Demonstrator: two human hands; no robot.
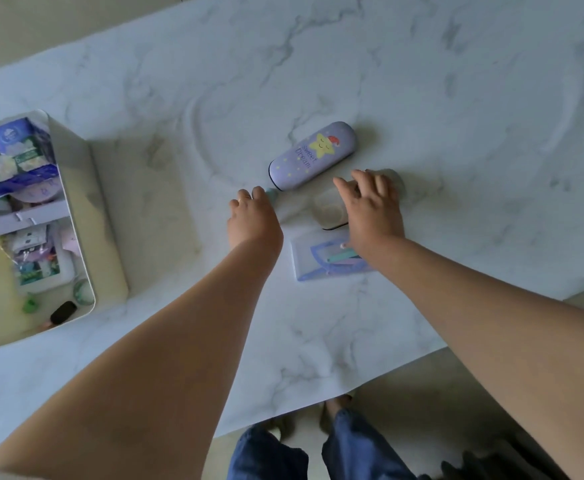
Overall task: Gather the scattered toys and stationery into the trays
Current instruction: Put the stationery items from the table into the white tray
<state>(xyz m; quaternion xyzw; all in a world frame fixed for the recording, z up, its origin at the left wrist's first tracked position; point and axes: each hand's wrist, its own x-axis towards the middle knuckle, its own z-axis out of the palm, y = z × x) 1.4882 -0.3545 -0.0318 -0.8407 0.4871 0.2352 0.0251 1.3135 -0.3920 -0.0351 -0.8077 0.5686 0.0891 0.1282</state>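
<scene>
Marble-patterned tabletop [422, 98] | rounded lilac case [312, 155] lies diagonally, far end right | left hand [254, 216] curled, contents hidden | right hand [373, 206] spread, empty

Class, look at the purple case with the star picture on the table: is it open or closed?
Closed. The purple star-printed case lies flat on the marble table with its lid down, showing no gap and no contents.

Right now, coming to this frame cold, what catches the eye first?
The lilac star-printed case lying alone mid-table, with both hands reaching just short of it: the left hand with fingers curled under, the right hand spread over a small pale container. At the left edge stands a white tray already crammed with packets and small items.
</scene>
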